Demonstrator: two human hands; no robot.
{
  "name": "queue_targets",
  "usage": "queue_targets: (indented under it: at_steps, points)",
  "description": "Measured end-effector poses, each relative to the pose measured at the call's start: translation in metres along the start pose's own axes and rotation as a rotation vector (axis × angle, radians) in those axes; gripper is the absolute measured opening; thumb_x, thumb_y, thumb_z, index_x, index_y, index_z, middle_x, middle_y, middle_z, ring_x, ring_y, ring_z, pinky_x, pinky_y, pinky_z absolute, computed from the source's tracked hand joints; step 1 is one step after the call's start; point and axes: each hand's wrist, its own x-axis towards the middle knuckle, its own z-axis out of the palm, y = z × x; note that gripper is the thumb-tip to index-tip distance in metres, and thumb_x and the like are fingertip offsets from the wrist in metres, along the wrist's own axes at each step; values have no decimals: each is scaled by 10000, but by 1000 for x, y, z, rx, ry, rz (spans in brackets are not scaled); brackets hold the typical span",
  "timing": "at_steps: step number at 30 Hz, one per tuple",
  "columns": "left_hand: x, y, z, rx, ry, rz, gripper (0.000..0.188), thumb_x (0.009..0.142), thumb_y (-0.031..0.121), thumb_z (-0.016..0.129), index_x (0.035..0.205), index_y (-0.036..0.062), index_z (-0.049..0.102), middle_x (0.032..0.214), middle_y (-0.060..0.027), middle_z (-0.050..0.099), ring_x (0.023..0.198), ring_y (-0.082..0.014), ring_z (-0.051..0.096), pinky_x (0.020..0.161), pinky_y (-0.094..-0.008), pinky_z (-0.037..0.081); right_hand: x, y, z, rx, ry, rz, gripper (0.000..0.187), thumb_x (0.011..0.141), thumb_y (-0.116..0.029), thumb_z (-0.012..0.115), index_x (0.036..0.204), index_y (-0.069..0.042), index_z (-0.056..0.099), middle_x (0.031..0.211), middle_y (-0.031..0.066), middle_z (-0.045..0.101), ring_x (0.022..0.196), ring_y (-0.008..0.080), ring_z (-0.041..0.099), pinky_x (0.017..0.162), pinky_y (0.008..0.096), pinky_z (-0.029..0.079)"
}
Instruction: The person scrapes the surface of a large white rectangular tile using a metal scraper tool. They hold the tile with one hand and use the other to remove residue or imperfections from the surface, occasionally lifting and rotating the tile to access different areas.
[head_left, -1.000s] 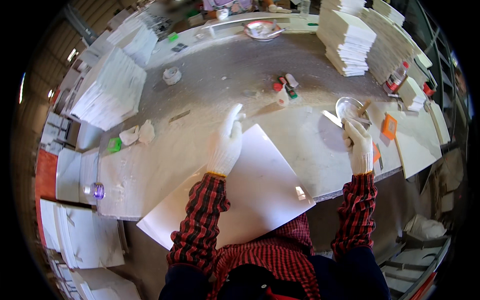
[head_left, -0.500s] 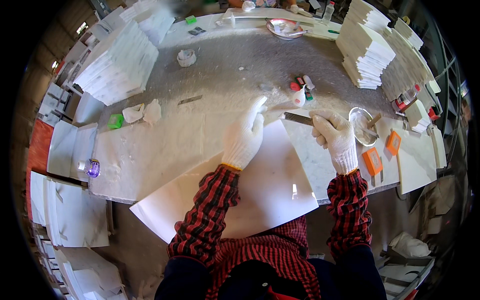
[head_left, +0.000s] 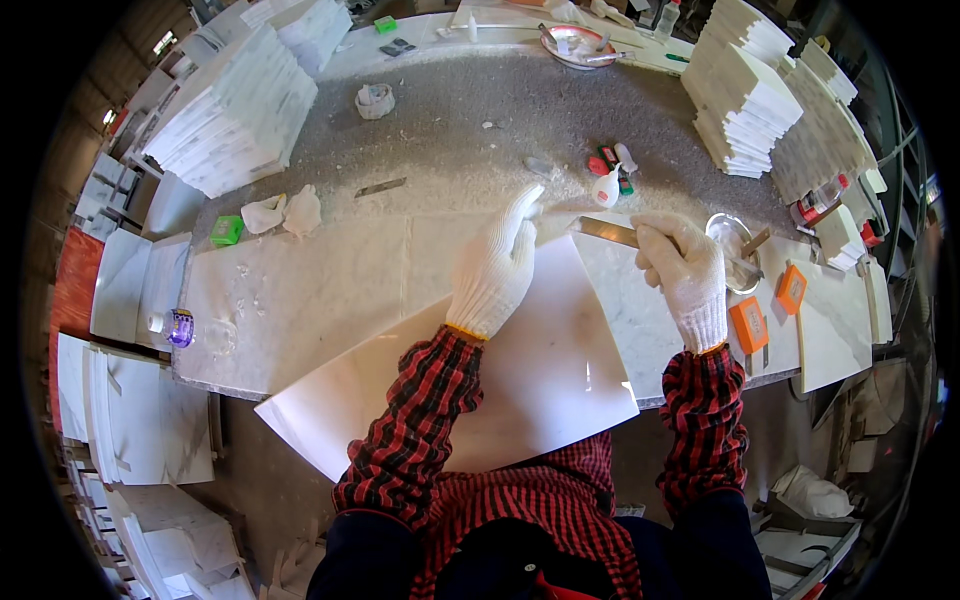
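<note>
A glossy white stone tile (head_left: 540, 350) lies in front of me, turned at an angle, its near part jutting past the bench edge. My left hand (head_left: 495, 265), in a white knit glove, rests over its far corner area with fingers stretched out and the thumb apart. In my gloved right hand (head_left: 685, 265) is a flat metal scraper blade (head_left: 606, 233), its free end pointing left near the tile's far corner. A round metal bowl (head_left: 732, 250) with a stirring stick and a scraper stands just right of that hand. The left palm is hidden.
Stone stacks rise at the far left (head_left: 240, 105) and far right (head_left: 745, 105). Beyond my hands lie a white squeeze bulb (head_left: 606, 188) and a loose metal strip (head_left: 381, 187). Orange boxes (head_left: 748, 324) sit right; a green box (head_left: 227, 230) and purple-labelled bottle (head_left: 178, 327) left.
My right hand has shifted slightly right, and the blade has turned, now showing a brighter, browner face. My left hand keeps its pose on the tile. The view has shifted slightly.
</note>
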Motion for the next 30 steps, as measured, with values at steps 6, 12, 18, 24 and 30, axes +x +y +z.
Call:
queue_targets:
  at_steps: [6,12,18,24,30]
  points:
    - [0,2,-1,7,-2,-24,407,1044,163,491,1440,108,573,1235,-139,731,1097,-301,708,947,-370,529,1,-1,1,-53,-2,-37,259,991,-154,649,1150,32,733,734,17,620,609,40,509,528,215,401]
    - [1,2,0,12,4,-13,405,1046,162,487,1438,115,578,1237,-130,732,1092,-295,711,946,-366,531,4,0,-3,-65,-4,-34,261,991,-154,646,1156,27,735,735,21,626,606,41,514,525,212,398]
    - [0,8,0,-23,32,-31,397,1042,148,500,1427,122,591,1223,-127,741,1079,-280,718,931,-356,538,10,4,-1,-293,74,-208,244,1001,-160,624,1148,-8,746,719,11,618,597,45,522,531,229,417]
    - [-4,4,0,-40,150,62,383,1018,100,546,1391,126,629,1200,-125,747,1042,-274,731,883,-351,560,-6,23,-20,-377,337,-195,230,1000,-149,618,1128,-2,741,725,21,648,607,61,551,540,236,425]
    - [-7,-3,8,71,279,240,409,978,56,584,1380,114,634,1177,-141,738,995,-306,723,845,-371,568,-63,87,19,87,266,149,299,994,-90,592,1235,54,694,897,51,680,703,71,579,623,222,460]
